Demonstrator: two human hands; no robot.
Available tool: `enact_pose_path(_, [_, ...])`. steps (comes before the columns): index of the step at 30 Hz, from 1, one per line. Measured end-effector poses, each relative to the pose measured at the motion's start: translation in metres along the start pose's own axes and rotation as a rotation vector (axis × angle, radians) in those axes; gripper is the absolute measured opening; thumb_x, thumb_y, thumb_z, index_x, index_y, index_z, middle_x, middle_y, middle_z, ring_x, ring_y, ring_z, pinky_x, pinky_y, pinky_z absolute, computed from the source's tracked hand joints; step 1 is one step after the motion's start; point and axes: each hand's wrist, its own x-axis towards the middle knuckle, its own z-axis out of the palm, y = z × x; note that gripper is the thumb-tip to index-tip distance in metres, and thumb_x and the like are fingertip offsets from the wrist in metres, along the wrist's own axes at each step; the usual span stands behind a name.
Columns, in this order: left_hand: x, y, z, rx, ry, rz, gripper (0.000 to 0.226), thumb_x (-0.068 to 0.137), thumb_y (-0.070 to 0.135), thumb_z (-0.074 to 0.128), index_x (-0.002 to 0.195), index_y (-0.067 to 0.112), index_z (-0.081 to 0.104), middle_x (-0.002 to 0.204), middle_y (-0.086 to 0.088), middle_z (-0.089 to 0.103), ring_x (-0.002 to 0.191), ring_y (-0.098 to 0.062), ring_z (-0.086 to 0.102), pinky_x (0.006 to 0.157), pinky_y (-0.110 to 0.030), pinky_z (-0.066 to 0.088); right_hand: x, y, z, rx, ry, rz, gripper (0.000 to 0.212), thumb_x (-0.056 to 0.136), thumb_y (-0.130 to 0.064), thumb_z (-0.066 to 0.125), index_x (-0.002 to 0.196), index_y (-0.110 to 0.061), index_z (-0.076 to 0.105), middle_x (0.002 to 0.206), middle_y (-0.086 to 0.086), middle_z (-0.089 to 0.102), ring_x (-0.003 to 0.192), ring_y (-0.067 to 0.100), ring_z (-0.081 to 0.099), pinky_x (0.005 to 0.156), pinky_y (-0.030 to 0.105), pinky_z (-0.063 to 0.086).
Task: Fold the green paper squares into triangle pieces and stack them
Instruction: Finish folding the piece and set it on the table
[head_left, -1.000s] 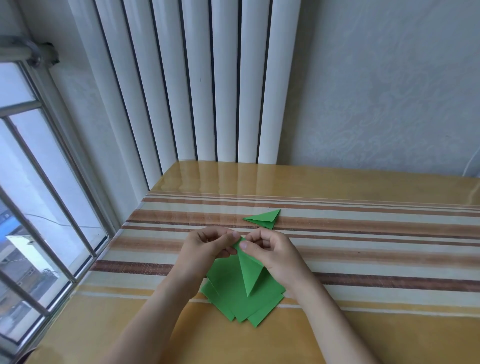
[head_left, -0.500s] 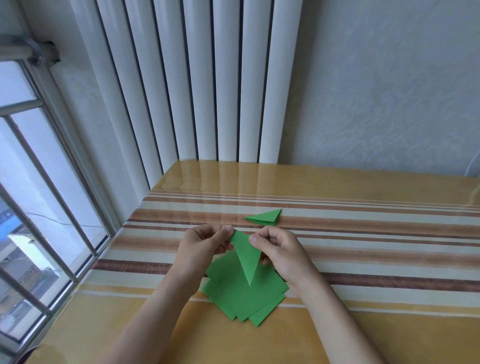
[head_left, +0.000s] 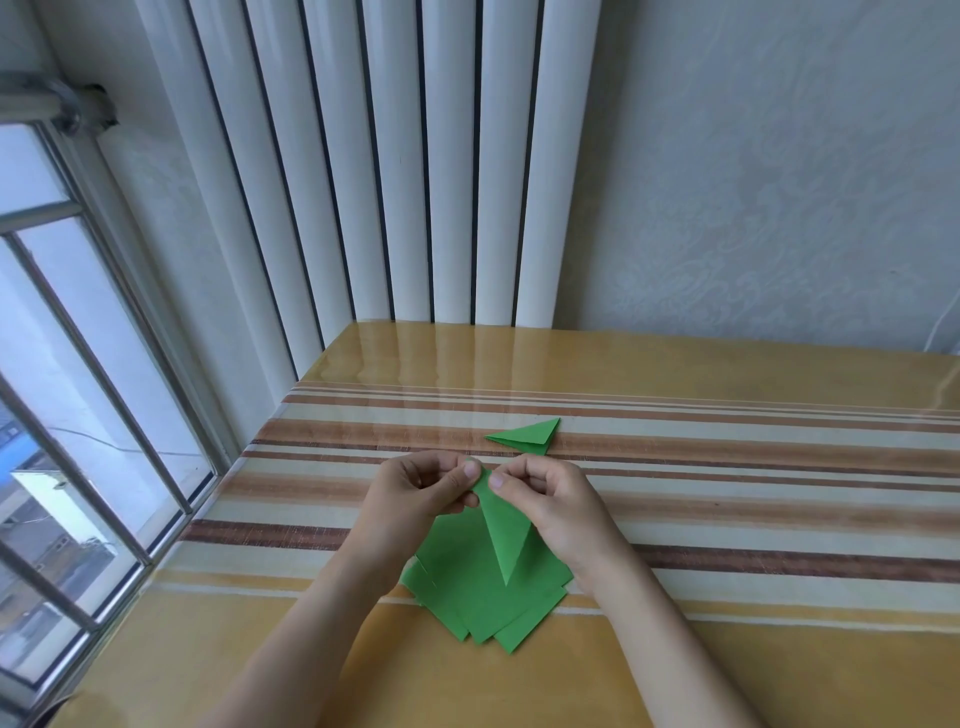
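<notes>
Head view: left hand (head_left: 415, 493) and right hand (head_left: 550, 499) pinch folded green piece (head_left: 501, 525) at its top, above green paper squares (head_left: 483, 597) on bench (head_left: 753, 519); finished triangle piece (head_left: 527, 436) lies beyond.

From my remote seat I see only two bare forearms and two hands. The left hand (head_left: 415, 493) and the right hand (head_left: 550, 501) wear no gloves, rings or bracelets, and neither wrist carries a watch or strap. No sleeve shows anywhere along either forearm back from the hands to the frame's bottom edge. The fingernails I can make out are short and unpainted, rounded at the tips.
</notes>
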Motion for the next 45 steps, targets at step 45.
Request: enact_pose_path(45, [0.0039,-0.0016,-0.0001,-0.174,0.091,-0.042,0.012,0.091,0.016,0.075,0.089,0.005,0.070,0.075,-0.012,0.062,0.069,-0.017,0.056,0.071,-0.028,0.048,-0.0015,-0.0006,0.0061,-0.043,0.006,-0.029,0.005,0.096,-0.029,0.074,0.093,-0.025,0.073,0.097,0.012,0.076,0.097,0.037,0.070,0.086,0.051,0.057])
